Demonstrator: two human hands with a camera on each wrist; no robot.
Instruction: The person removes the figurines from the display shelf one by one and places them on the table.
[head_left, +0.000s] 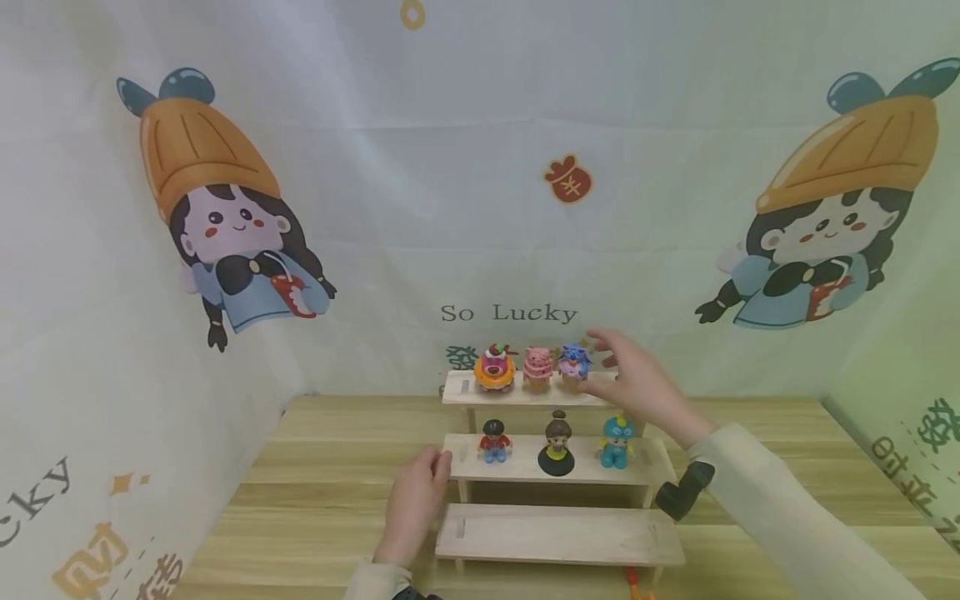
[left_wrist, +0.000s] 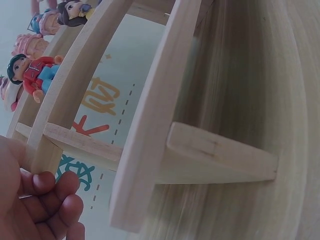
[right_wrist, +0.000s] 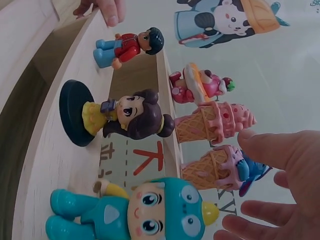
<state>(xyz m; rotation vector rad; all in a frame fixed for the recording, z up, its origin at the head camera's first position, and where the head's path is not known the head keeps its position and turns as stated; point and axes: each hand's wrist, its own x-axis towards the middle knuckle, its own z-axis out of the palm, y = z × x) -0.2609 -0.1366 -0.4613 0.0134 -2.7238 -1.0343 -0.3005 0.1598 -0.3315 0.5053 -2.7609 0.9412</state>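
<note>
A three-step wooden display shelf (head_left: 558, 533) stands on the table. My left hand (head_left: 418, 500) grips the left end of its middle step, the fingers curled by the edge in the left wrist view. My right hand (head_left: 645, 385) is beside the blue-topped ice cream cone figure (head_left: 574, 367) on the top step, thumb and fingers spread apart. Left of that cone stand a pink ice cream cone figure (head_left: 537, 367) and a bear figure with an orange ring (head_left: 494, 371). The middle step holds a red-jacketed boy figure (head_left: 494, 442), a brown-haired doll (head_left: 557, 446) and a teal figure (head_left: 616, 442).
The shelf stands on a wood-grain table (head_left: 337, 467). Behind it hangs a pale printed cloth (head_left: 480, 200) that also covers both sides. A small orange-red item (head_left: 636, 583) lies by the bottom step's front, partly hidden.
</note>
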